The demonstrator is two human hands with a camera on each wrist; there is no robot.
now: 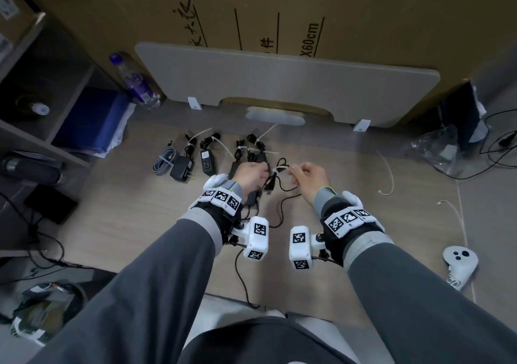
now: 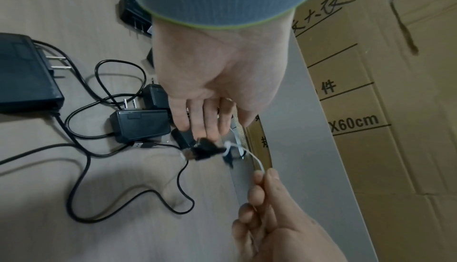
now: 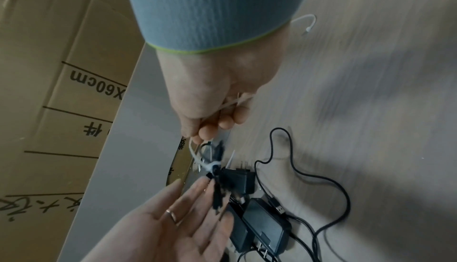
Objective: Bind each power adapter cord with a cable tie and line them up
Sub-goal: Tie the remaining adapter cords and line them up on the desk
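Observation:
My left hand [image 1: 264, 174] pinches a folded black cord bundle [image 2: 205, 149] just above the table. A white cable tie [image 2: 247, 152] is looped round that bundle. My right hand [image 1: 293, 169] pinches the tie's tail [image 3: 195, 149] between thumb and fingers, to the right of the bundle. Black adapters [image 2: 141, 125] with loose cords lie under the left hand, and a larger one [image 2: 24, 74] lies nearer me. Several tied adapters [image 1: 207, 159] sit in a row at the back, with a tied grey cable [image 1: 165, 162] at the row's left end.
Loose white ties [image 1: 389, 173] lie on the table to the right. A white controller [image 1: 460, 263] sits at the near right and a plastic bag [image 1: 439, 148] at the far right. A grey board [image 1: 279, 75] and cardboard [image 1: 279, 13] stand behind; a bottle [image 1: 134, 83] leans at the back left.

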